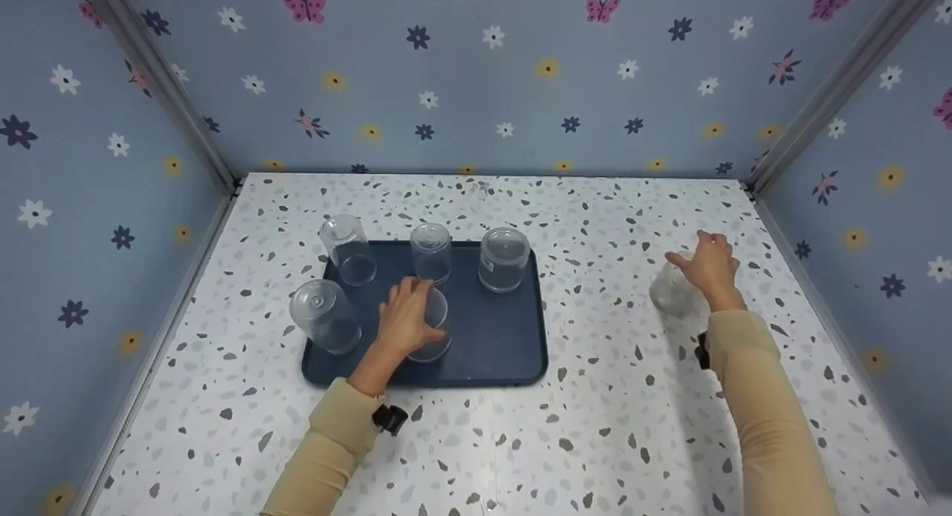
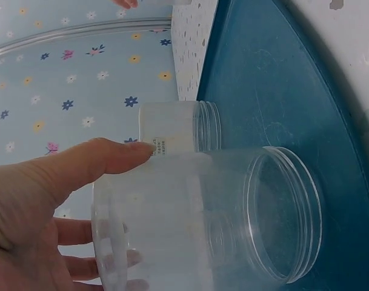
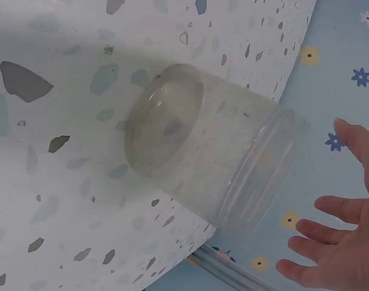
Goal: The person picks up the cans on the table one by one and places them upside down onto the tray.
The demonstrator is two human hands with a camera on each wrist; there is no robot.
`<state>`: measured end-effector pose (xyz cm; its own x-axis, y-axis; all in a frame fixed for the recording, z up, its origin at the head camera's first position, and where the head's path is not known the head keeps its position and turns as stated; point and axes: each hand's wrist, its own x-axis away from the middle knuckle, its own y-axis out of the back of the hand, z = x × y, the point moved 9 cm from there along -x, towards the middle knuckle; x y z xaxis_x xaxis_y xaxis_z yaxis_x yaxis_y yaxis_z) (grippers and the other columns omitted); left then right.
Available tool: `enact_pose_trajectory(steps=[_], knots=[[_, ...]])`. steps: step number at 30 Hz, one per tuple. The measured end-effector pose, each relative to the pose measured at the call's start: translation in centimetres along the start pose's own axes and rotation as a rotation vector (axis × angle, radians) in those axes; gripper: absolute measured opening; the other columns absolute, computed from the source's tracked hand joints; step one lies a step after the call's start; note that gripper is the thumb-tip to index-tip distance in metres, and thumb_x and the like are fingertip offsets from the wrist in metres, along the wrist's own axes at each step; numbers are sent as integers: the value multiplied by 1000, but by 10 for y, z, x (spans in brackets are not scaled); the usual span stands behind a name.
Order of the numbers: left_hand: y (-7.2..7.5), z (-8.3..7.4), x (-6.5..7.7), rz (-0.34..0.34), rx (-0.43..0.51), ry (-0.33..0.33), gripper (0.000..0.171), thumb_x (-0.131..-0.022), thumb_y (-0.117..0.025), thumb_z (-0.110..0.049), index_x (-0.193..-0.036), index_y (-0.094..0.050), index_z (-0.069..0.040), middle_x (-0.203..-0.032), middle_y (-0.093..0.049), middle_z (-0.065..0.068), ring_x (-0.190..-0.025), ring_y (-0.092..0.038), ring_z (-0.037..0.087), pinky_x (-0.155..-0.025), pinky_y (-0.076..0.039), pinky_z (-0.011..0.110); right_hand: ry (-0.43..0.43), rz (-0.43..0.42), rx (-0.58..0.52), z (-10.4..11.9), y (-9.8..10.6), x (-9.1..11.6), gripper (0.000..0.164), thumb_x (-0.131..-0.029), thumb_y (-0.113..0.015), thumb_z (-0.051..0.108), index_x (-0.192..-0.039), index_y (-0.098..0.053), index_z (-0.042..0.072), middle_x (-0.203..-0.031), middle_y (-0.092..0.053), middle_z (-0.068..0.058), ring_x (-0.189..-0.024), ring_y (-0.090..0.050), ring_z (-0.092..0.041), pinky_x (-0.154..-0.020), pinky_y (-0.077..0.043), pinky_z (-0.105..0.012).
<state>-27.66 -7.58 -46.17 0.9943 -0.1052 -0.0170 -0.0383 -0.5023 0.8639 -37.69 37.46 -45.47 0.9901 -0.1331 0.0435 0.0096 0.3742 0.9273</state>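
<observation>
My left hand grips a clear plastic jar over the dark blue tray, thumb on one side and fingers round the other. In the left wrist view this jar is upside down, its threaded mouth toward the tray. My right hand is over another clear jar, which stands upright on the table right of the tray. The right wrist view shows the right hand's fingers spread and apart from that jar, near its threaded rim.
Upside-down clear jars stand on the tray: one at back left, one at back middle, a labelled one at back right, and one at front left. Flower-patterned panels wall the speckled table at the back and sides.
</observation>
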Motion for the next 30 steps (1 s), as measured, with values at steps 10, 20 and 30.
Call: enact_pose_trajectory(steps=[10,20,30], knots=[[-5,-1,0,32,-28,1,83,-57,-83,-18,-128,-44,-3,-127,-37,19,-116,-34,37,-83,-34,55,-68,141,6,-14,-11,0,92,-82,-57,47,-137,-11,-9,-132,-11,-39,-117,-13,-56,-90,-14,-67],[-6,-5,-1,25,-77,3,81,-57,-83,-18,-127,-44,-2,-125,-38,18,-114,-35,36,-82,-36,53,-108,250,-19,-16,-19,4,102,-77,-60,52,-139,-5,-6,-133,-5,-39,-118,-11,-57,-90,-16,-67],[-8,-2,-1,19,-78,6,83,-56,-84,-17,-127,-42,-3,-125,-38,18,-115,-35,36,-84,-34,54,-60,277,-4,-14,-23,2,94,-79,-62,42,-135,-12,-14,-130,-12,-43,-117,-17,-54,-94,-21,-60]])
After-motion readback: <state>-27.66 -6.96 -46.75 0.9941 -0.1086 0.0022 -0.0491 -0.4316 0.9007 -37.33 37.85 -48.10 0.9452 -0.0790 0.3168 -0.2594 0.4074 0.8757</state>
